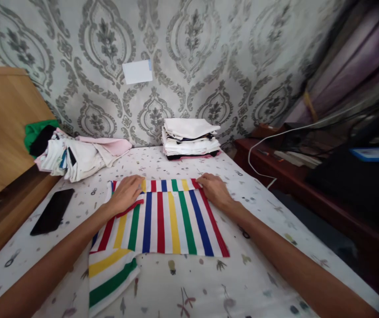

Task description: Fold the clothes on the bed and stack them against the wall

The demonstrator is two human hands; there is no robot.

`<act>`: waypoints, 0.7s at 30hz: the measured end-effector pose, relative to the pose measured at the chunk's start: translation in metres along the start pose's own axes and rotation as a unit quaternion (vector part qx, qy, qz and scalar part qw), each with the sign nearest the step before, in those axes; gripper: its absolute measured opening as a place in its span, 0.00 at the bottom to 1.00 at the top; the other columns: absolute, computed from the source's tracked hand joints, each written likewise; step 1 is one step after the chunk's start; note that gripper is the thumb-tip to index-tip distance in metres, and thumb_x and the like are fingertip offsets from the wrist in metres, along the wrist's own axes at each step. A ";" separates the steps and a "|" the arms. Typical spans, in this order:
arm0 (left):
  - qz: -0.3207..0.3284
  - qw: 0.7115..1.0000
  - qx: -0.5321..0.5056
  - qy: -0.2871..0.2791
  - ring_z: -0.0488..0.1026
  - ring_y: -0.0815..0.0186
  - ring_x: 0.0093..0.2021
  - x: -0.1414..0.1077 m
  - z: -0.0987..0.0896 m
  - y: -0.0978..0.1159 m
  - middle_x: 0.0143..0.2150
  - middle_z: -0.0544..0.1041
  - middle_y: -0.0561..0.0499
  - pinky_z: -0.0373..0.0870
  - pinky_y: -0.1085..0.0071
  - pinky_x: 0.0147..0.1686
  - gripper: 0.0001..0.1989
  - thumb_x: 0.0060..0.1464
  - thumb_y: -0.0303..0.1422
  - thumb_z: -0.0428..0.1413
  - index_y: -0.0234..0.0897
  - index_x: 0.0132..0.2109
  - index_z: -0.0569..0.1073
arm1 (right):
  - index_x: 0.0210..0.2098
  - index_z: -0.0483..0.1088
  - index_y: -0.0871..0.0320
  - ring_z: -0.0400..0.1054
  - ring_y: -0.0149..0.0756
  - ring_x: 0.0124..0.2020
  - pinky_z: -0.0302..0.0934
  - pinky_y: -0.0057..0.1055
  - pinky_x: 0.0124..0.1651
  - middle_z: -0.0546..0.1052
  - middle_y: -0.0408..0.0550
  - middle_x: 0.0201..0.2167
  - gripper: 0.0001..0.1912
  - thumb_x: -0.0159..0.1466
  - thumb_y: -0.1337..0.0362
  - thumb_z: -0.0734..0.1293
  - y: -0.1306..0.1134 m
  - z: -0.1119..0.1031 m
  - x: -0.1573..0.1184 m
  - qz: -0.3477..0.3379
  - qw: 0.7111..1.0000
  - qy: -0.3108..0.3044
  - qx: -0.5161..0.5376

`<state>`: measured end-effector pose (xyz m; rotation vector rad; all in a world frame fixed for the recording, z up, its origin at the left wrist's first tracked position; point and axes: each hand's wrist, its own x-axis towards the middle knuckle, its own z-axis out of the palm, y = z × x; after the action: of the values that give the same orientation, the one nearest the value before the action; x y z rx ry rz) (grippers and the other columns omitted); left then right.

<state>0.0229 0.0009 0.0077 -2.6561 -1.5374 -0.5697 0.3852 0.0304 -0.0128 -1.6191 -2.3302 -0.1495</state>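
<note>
A T-shirt (166, 221) with red, yellow, green, blue and white stripes lies sideways on the bed sheet, one short sleeve spread toward me at the near left. Its far side is turned over into a narrow band. At the left end of that band, near the red-trimmed neckline, my left hand (128, 192) has its fingers closed on the fabric. My right hand (214, 190) pinches the band's right end, by the red hem. Both hands' fingertips are partly hidden.
Folded clothes (191, 137) are stacked against the patterned wall. A loose heap of clothes (76, 154) lies at the back left, with a black phone (53, 212) nearer me. To the right stands a dark red table (265, 161) with a white cable (285, 131).
</note>
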 end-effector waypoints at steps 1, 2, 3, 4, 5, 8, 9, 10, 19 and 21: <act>0.001 1.000 -0.003 -0.010 0.66 0.54 0.63 -0.004 0.000 0.005 0.61 0.71 0.40 0.59 0.54 0.64 0.21 0.67 0.37 0.43 0.37 0.62 0.67 | 0.47 0.79 0.57 0.72 0.47 0.49 0.62 0.42 0.53 0.78 0.56 0.49 0.21 0.64 0.76 0.58 0.000 -0.002 0.000 0.000 1.000 0.000 -0.004; -0.005 1.000 -0.004 -0.021 0.64 0.54 0.65 -0.008 0.000 0.008 0.64 0.69 0.40 0.57 0.55 0.66 0.22 0.67 0.38 0.42 0.36 0.63 0.65 | 0.47 0.79 0.57 0.71 0.48 0.51 0.62 0.44 0.54 0.78 0.56 0.50 0.22 0.64 0.76 0.58 -0.001 -0.004 0.000 -0.002 1.000 0.004 -0.003; -0.016 0.999 -0.004 -0.033 0.61 0.55 0.67 -0.010 0.000 0.009 0.66 0.67 0.39 0.55 0.55 0.67 0.24 0.68 0.39 0.41 0.35 0.65 0.64 | 0.47 0.79 0.57 0.70 0.49 0.53 0.62 0.45 0.56 0.78 0.55 0.51 0.22 0.64 0.76 0.58 -0.004 -0.006 0.001 -0.007 1.000 0.012 0.004; -0.031 0.999 -0.004 -0.042 0.59 0.55 0.69 -0.012 -0.001 0.009 0.68 0.65 0.39 0.52 0.56 0.68 0.25 0.68 0.40 0.40 0.34 0.66 0.62 | 0.48 0.79 0.56 0.70 0.49 0.55 0.62 0.45 0.57 0.78 0.54 0.53 0.23 0.64 0.76 0.57 -0.009 -0.007 0.003 -0.017 1.000 0.021 0.015; -0.048 0.998 -0.004 -0.048 0.56 0.56 0.71 -0.013 -0.001 0.007 0.69 0.63 0.39 0.50 0.56 0.69 0.27 0.68 0.41 0.39 0.33 0.67 0.60 | 0.50 0.78 0.56 0.69 0.48 0.57 0.62 0.44 0.59 0.77 0.53 0.55 0.23 0.65 0.75 0.56 -0.016 -0.007 0.005 -0.033 0.999 0.028 0.030; -0.114 0.990 -0.005 -0.079 0.50 0.55 0.73 -0.014 0.001 -0.003 0.73 0.56 0.37 0.48 0.56 0.70 0.31 0.68 0.45 0.38 0.31 0.70 0.56 | 0.62 0.69 0.56 0.64 0.45 0.63 0.60 0.43 0.63 0.71 0.52 0.63 0.23 0.71 0.65 0.54 -0.038 0.002 0.010 -0.091 0.994 0.011 0.059; -0.139 0.986 -0.001 -0.096 0.49 0.54 0.74 -0.015 0.001 -0.008 0.73 0.54 0.36 0.47 0.55 0.70 0.33 0.68 0.47 0.37 0.30 0.70 0.55 | 0.64 0.66 0.57 0.61 0.46 0.65 0.58 0.44 0.65 0.68 0.53 0.65 0.25 0.72 0.60 0.54 -0.044 0.007 0.011 -0.100 0.993 -0.007 0.054; -0.160 0.981 0.008 -0.111 0.47 0.53 0.74 -0.016 0.003 -0.012 0.74 0.53 0.35 0.46 0.53 0.70 0.35 0.67 0.48 0.37 0.29 0.71 0.54 | 0.66 0.63 0.58 0.59 0.47 0.67 0.56 0.46 0.66 0.65 0.55 0.67 0.26 0.72 0.56 0.54 -0.049 0.013 0.011 -0.103 0.993 -0.027 0.044; -0.189 0.974 0.025 -0.124 0.44 0.50 0.75 -0.031 0.012 -0.033 0.74 0.50 0.33 0.39 0.46 0.69 0.36 0.65 0.50 0.39 0.29 0.70 0.54 | 0.67 0.59 0.61 0.50 0.51 0.71 0.49 0.55 0.68 0.59 0.62 0.69 0.30 0.72 0.52 0.53 -0.040 0.029 0.003 -0.043 0.996 -0.073 0.032; -0.180 0.980 0.008 -0.086 0.47 0.49 0.74 -0.034 0.005 -0.029 0.73 0.53 0.34 0.40 0.46 0.69 0.33 0.65 0.48 0.42 0.32 0.69 0.57 | 0.67 0.59 0.62 0.50 0.52 0.71 0.47 0.58 0.68 0.59 0.63 0.69 0.28 0.72 0.55 0.54 -0.041 0.022 -0.005 -0.019 0.998 -0.036 0.052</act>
<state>-0.0156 -0.0114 -0.0125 -2.4833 -2.0836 -0.3376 0.3448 0.0169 -0.0316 -1.5545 -2.3812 0.0237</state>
